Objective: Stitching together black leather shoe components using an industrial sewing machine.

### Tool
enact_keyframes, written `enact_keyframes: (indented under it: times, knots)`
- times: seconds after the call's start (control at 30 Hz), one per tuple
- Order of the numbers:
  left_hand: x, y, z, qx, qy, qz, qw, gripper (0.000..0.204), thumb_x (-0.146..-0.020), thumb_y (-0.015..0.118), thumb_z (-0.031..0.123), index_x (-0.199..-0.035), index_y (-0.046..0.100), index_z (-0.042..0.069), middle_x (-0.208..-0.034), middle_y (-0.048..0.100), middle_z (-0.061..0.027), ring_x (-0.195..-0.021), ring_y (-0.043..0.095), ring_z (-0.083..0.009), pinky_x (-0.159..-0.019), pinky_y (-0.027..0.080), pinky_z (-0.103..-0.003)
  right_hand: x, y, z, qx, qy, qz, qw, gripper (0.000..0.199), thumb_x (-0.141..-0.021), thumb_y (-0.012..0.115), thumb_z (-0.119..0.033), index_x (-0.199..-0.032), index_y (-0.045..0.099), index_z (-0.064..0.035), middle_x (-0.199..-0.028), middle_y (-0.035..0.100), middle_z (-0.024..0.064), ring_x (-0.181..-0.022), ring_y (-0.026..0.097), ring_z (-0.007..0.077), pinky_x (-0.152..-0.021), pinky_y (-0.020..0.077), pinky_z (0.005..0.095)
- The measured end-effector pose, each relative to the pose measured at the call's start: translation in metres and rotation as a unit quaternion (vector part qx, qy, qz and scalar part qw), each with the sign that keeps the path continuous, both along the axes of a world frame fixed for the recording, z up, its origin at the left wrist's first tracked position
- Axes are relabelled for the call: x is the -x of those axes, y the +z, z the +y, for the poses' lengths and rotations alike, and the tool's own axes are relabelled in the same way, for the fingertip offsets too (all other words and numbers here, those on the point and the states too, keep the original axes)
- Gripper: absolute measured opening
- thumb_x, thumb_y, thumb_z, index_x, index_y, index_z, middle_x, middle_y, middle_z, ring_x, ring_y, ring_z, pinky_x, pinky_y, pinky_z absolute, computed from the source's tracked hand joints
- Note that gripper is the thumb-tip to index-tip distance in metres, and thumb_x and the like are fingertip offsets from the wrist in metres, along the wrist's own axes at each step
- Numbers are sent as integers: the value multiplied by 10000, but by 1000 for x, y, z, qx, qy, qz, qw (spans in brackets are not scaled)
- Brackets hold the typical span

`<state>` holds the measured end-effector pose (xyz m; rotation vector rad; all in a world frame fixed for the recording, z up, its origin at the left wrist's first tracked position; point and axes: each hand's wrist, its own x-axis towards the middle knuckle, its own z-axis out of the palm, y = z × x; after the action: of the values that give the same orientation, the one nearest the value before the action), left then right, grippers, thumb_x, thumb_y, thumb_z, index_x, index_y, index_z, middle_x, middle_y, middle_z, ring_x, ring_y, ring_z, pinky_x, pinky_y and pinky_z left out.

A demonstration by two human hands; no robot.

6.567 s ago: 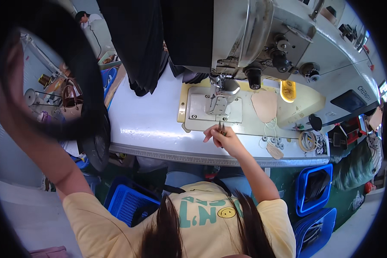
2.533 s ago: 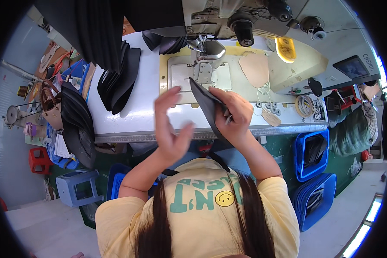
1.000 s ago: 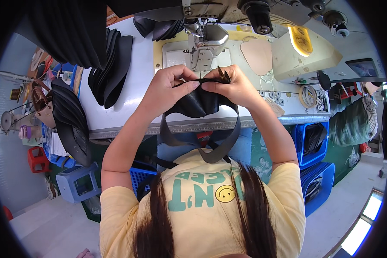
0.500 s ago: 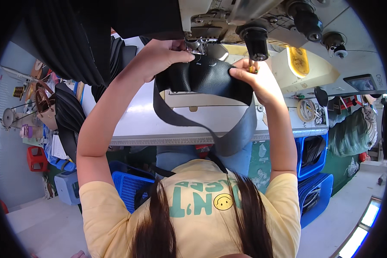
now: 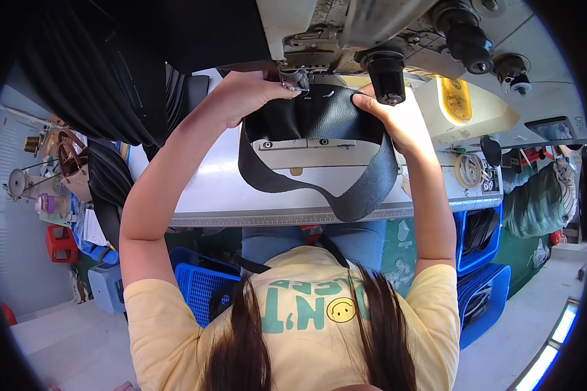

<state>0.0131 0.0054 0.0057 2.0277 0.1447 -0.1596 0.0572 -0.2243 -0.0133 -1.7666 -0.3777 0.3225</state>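
Note:
A curved strip of black grained leather hangs in a loop under the sewing machine head, its grey underside toward me at the bottom. At the loop's upper left edge, my left hand pinches the leather close beside the metal presser foot. My right hand grips the upper right edge, thumb on top; its other fingers are partly hidden behind the leather and a black machine knob. Small pale marks show on the leather's upper edge between my hands. Whether the needle is in the leather, I cannot tell.
Long black leather strips hang at the upper left. A ruler strip runs along the white table's near edge. Blue baskets with black pieces stand at the right, and another blue basket is at lower left.
The leather has shifted slightly at the presser foot, and its hanging loop has opened wider and risen a little. Both hands keep their grip. The whole view has moved slightly.

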Motion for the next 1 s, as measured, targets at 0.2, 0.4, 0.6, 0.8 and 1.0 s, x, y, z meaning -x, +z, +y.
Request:
enact_keyframes:
  times: [0.2, 0.4, 0.6, 0.8, 1.0]
  knots:
    - [3, 2, -3, -3, 16, 5, 1000, 250, -691, 665, 197, -909, 639, 79, -881, 611, -30, -824, 516, -127, -787, 367, -253, -4, -2, -1, -3, 5, -12, 1000, 340, -636, 736, -262, -809, 579, -15, -740, 563, 38, -692, 517, 115, -659, 410, 242]
    - [5, -1, -2, 43, 13, -6, 999, 232, -697, 643, 150, -910, 630, 59, -878, 610, -30, -822, 517, -115, -783, 370, -253, -14, -6, 0, -11, 18, -20, 1000, 348, -636, 744, -260, -814, 578, -11, -747, 563, 35, -696, 514, 117, -663, 407, 246]
    - [8, 3, -7, 46, 28, -10, 999, 228, -706, 618, 103, -927, 620, 46, -876, 610, -32, -825, 518, -114, -799, 365, -248, -16, -7, 4, -27, 9, -75, 997, 181, -698, 664, -201, -727, 628, -26, -634, 573, 1, -603, 493, 70, -582, 380, 211]
    - [8, -1, -4, 91, 22, -10, 996, 222, -709, 611, 74, -929, 619, 46, -887, 612, -30, -848, 526, -113, -821, 366, -252, 15, -13, 3, 52, -73, -388, 917, 251, -709, 686, -175, -889, 609, -19, -867, 612, 117, -784, 586, 181, -689, 450, 294]
    - [12, 1, -6, 168, 16, 13, 986, 226, -723, 601, 55, -948, 606, 40, -895, 606, -32, -853, 526, -110, -819, 369, -240, 61, -16, 29, 132, 41, -557, 819, 493, -502, 584, 28, -983, 598, -77, -1064, 565, 51, -674, 546, 192, -579, 477, 285]
